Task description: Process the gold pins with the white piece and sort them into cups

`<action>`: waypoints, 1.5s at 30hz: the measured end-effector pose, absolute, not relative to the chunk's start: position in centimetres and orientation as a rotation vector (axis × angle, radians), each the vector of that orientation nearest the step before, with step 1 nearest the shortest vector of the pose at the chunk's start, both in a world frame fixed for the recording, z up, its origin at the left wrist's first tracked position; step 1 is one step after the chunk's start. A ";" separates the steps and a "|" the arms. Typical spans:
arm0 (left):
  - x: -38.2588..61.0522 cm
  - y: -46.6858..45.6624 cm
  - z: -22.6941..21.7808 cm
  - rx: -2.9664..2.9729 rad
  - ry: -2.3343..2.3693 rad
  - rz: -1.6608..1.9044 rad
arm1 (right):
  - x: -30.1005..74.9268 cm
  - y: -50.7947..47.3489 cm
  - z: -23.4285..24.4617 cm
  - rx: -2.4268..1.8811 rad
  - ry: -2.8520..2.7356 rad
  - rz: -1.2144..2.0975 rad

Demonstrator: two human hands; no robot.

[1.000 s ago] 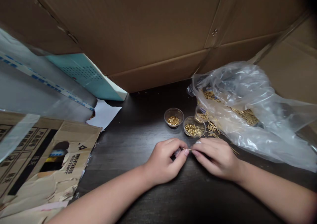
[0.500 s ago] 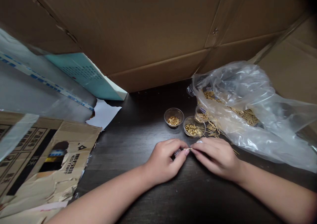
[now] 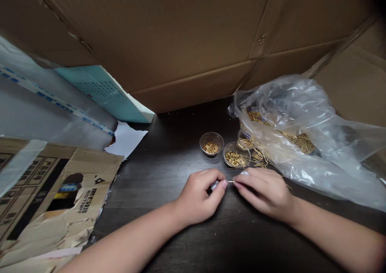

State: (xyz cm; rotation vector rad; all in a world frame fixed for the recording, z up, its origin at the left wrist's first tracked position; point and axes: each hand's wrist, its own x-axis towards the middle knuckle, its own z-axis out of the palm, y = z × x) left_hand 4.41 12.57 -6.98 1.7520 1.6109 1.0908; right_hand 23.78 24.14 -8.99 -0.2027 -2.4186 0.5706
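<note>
A thin gold-coloured metal pin (image 3: 230, 181) spans the small gap between my fingertips. My left hand (image 3: 202, 194) pinches its left end between thumb and forefinger, and something whitish shows under the curled fingers. My right hand (image 3: 265, 190) pinches the other end, with a bit of white at one finger. Just beyond the hands stand a clear round cup (image 3: 212, 135) of short gold pieces and a second clear cup (image 3: 237, 145) of gold pieces. Behind it a third clear cup (image 3: 242, 134) holds longer pins, partly under plastic. Loose gold pins (image 3: 258, 157) lie right of the cups.
A crumpled clear plastic bag (image 3: 301, 104) with many gold pins inside spreads over the right side. Cardboard walls (image 3: 193, 31) close off the back and right. At left are a torn printed carton (image 3: 66, 200), a pale blue box (image 3: 105, 92) and white paper (image 3: 128, 138) on the dark table (image 3: 157, 164).
The left thumb has shifted slightly on the pin, so less of the pin shows between the fingertips. Both hands otherwise stay in the same place.
</note>
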 end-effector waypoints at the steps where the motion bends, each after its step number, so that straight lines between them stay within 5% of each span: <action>1: 4.4 12.6 -7.0 1.754 1.610 1.094 | 23.8 24.2 -9.0 -0.203 -2.423 0.565; 45: 4.6 12.3 -7.2 2.085 1.508 1.174 | 23.6 24.2 -8.6 -0.166 -2.495 0.647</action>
